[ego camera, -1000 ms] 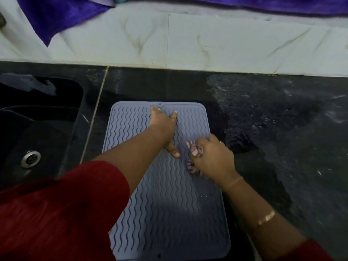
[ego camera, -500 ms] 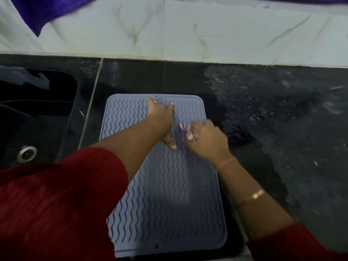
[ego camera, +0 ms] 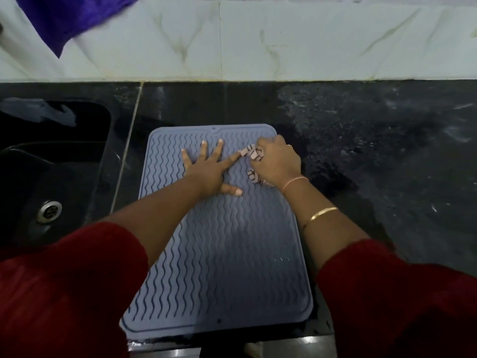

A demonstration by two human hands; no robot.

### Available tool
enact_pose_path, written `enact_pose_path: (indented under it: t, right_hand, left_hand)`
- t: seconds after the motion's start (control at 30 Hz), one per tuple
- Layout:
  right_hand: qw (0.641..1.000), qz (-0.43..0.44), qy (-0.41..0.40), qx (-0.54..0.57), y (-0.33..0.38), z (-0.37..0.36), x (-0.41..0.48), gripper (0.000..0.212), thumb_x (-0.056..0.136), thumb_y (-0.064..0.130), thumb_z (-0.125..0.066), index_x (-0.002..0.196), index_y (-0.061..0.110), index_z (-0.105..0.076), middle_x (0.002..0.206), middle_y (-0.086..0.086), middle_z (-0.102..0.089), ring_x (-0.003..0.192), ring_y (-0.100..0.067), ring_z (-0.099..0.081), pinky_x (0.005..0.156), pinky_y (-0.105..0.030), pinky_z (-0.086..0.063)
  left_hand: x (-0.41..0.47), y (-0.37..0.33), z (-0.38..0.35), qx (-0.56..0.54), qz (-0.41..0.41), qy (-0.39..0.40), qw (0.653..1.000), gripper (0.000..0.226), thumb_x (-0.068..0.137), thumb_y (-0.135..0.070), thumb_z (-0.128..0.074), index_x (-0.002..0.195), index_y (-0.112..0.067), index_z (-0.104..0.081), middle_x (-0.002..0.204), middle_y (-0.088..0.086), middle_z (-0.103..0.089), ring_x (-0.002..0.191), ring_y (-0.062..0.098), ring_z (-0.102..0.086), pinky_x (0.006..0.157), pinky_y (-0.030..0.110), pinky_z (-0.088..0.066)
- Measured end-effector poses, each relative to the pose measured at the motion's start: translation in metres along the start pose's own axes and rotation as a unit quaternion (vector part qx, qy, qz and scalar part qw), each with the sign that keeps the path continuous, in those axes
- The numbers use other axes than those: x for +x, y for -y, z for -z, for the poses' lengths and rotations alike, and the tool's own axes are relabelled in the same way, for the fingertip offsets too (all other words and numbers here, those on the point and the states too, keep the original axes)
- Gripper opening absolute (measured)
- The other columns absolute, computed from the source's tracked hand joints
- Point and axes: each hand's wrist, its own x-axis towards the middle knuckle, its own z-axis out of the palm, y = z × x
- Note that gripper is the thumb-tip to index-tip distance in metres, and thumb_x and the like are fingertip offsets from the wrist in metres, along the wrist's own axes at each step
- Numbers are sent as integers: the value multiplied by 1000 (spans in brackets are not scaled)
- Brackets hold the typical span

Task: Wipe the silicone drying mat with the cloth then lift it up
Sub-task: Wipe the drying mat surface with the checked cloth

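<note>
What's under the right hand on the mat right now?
A bunched striped cloth, gripped by the right hand and pressed on the grey mat near its far right corner. Only two ends show; the hand covers the rest.

Counter (ego camera: 361, 156): black stone, with pale streaks and smears over its right part.
Sink (ego camera: 85, 177): black, set into the counter on the left.
Drain (ego camera: 49, 211): round metal, in the sink's floor.
Grey scrap (ego camera: 38, 112): crumpled at the sink's far edge.
Wall tiles (ego camera: 284, 42): white, veined like marble.
Purple fabric (ego camera: 64, 19): hanging over the tiles, top left.
</note>
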Motion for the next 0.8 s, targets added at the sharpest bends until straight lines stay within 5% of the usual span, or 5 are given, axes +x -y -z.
enact_pose_path:
  t: [0.3, 0.43, 0.53, 0.63, 0.8]
  right_hand:
    - [992, 54, 115, -18, -14, 6, -132, 28, 87, 41, -52, 104, 19, -53, 108, -6, -50, 94, -29, -58, 69, -31, -43]
    - [988, 10, 116, 104, -12, 22, -109, 16, 81, 34, -59, 80, 19, -53, 94, -2, -58, 87, -24, -61, 70, -33, -51]
    - [989, -15, 22, 144, -6, 22, -58, 31, 83, 44, -59, 105, 21, -55, 112, -10, -51, 104, -33, -54, 85, -42, -50]
    - [986, -44, 99, 126, 1, 18, -30, 71, 79, 54, -61, 139, 27, -35, 139, -14, -34, 127, -38, -36, 100, -45, -39]
    - [998, 10, 56, 11, -10, 3, -70, 55, 80, 46, -63, 124, 17, -46, 128, -14, -43, 115, -39, -45, 87, -42, -45]
  left_hand:
    - [-9, -13, 11, 67, 54, -14, 996, 101, 71, -82, -43, 146, -48, 15, 160, 1, 16, 146, 37, 9, 105, 72, 9]
    - [-25, -24, 1, 44, 57, -40, 997, 84, 83, -72, -41, 149, -44, 2, 161, 1, 8, 145, 41, 1, 109, 68, 7]
    - [-39, -18, -11, -80, 25, 12, 996, 87, 81, -72, -45, 148, -45, 4, 158, -3, 20, 142, 40, 21, 109, 67, 11]
    - [-46, -12, -9, -109, 10, 106, 988, 118, 64, -77, -61, 144, -45, 20, 151, -5, 38, 134, 37, 38, 103, 68, 21]
    - [-46, -24, -7, -82, 46, 98, 991, 124, 61, -74, -68, 143, -47, 21, 151, -7, 37, 137, 37, 35, 102, 69, 21]
